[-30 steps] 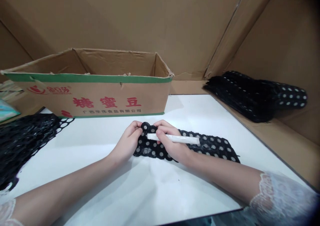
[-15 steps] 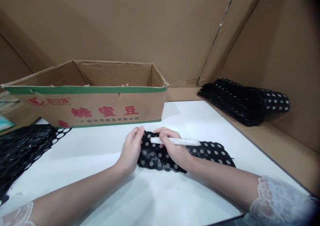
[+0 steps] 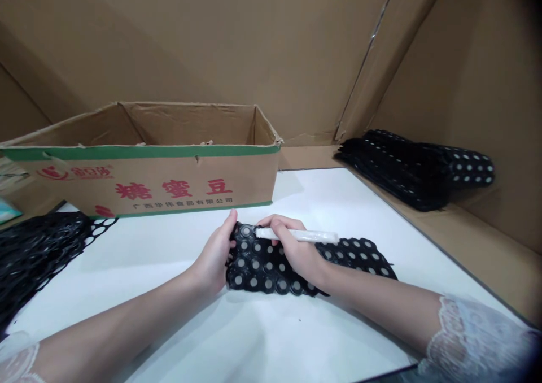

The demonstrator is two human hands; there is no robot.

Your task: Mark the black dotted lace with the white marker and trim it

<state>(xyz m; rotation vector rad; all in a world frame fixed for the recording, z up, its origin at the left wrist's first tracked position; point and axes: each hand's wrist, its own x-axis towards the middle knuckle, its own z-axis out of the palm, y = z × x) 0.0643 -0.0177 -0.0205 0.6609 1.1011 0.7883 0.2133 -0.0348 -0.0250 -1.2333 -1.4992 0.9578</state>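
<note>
Fingers of my right hand (image 3: 298, 253) bent tight round a white stick (image 3: 313, 236), near end over the dotted strip (image 3: 262, 267); contact unclear. Left hand (image 3: 212, 256) half curled against the strip's left end, thumb up, grip uncertain; nearer that end. Strip's long axis runs left to right, passing beneath my right hand. Beyond: mesh (image 3: 38, 253) at left, box (image 3: 199, 174), dark bundle (image 3: 402, 171) far right.

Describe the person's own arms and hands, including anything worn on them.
The left hand and right hand are bare, with no gloves, rings or watch showing. The left sleeve and right sleeve are white, with scalloped lace edges.
</note>
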